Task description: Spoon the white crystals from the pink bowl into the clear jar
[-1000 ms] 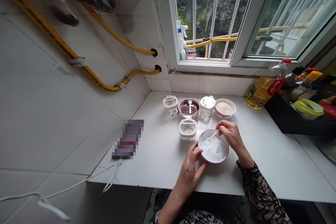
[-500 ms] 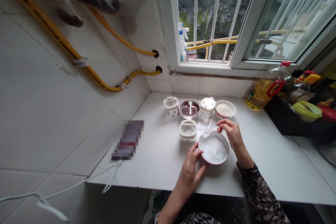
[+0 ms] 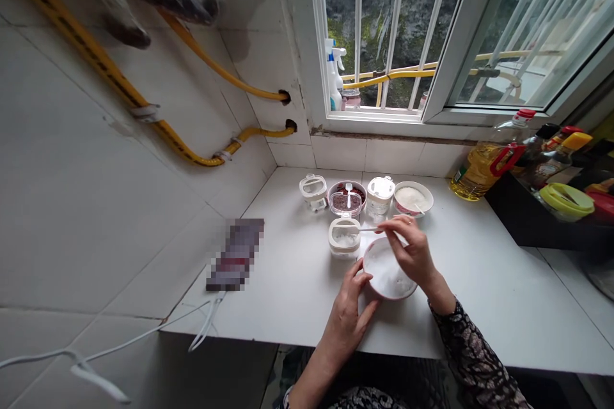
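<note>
At the near clear jar's (image 3: 344, 250) mouth: white spoon (image 3: 367, 229), best held level, pinched between right fingers (image 3: 395, 230); white bowl (image 3: 391, 298), steadied by half-curled left fingers (image 3: 354, 271).

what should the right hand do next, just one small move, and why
Probably tilt the slim white plastic spoon to drop anything on it: the right hand holds its head over the clear, cream-rimmed square jar, while the left hand steadies the round white bowl of white powder. Whether the spoon is loaded is too small to tell.
</note>
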Motion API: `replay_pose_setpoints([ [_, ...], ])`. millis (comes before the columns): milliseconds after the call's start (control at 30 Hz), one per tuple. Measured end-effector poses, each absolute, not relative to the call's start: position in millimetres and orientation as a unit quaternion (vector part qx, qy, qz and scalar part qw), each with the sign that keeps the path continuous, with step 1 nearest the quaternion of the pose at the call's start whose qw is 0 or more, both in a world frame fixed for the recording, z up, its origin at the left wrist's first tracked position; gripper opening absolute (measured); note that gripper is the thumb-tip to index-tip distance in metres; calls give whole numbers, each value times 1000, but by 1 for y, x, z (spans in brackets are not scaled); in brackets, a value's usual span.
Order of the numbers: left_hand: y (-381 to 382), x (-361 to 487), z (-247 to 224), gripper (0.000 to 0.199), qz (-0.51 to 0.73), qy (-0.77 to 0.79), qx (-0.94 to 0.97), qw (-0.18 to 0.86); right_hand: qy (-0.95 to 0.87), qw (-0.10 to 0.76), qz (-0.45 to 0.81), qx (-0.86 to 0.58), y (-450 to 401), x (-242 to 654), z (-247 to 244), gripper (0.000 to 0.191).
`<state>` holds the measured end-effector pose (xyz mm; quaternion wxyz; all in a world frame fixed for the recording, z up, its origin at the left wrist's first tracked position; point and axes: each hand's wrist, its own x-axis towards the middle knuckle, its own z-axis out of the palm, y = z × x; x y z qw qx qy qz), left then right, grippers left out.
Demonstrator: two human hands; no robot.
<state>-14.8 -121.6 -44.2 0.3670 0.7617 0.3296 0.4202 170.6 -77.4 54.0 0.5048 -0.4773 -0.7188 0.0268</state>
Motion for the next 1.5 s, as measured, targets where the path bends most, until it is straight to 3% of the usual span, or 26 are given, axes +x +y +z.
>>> replay_pose_setpoints([
  [100,-121,-15,-44,44,419,329,762,369,-674,521,50,-521,-82,189,55,17],
  [367,-121,-16,-51,44,418,329,756,381,-735,368,103,-560,-78,186,40,20],
  [767,-121,-16,-46,41,420,330,759,373,-601,449,230,-620,-80,195,53,19],
  [1100,-121,-16,-48,42,421,326,757,378,-680,383,169,-603,-77,183,40,20],
  [1500,-122,-15,-44,42,422,334,754,377,-514,488,334,-621,-77,200,51,17],
])
